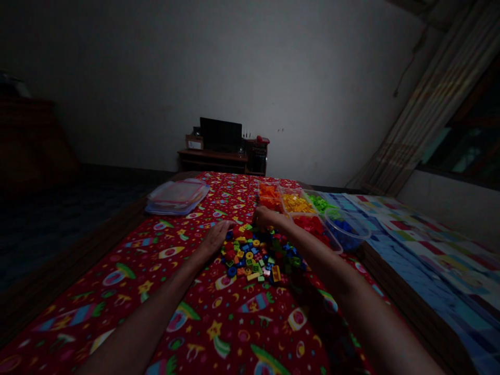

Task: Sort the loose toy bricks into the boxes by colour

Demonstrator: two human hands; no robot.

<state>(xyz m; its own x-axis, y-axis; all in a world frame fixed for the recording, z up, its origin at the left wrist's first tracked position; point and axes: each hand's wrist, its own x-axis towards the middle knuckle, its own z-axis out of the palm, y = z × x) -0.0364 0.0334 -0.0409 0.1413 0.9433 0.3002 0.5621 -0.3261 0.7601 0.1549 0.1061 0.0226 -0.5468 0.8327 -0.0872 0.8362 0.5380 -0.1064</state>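
Note:
A mixed heap of small coloured building bricks (255, 255) lies on the red patterned cloth. My left hand (217, 235) rests at the heap's left edge, fingers stretched out and lying fairly flat. At the far side of the heap is my right hand (265, 216), its fingers bent down and drawn together; whatever they hold is hidden. Sorted bricks fill clear containers to the right: orange bricks (269, 192), yellow bricks (297, 203), green bricks (318, 201), red bricks (310, 225) and blue bricks (344, 229). My right forearm passes close by the red ones.
A stack of clear plastic lids (177, 197) sits on the cloth (156, 291) at far left. A bed with a checked cover (429, 239) adjoins the table's right side. Beyond the table, a dark monitor (221, 134) stands on a low desk against the wall.

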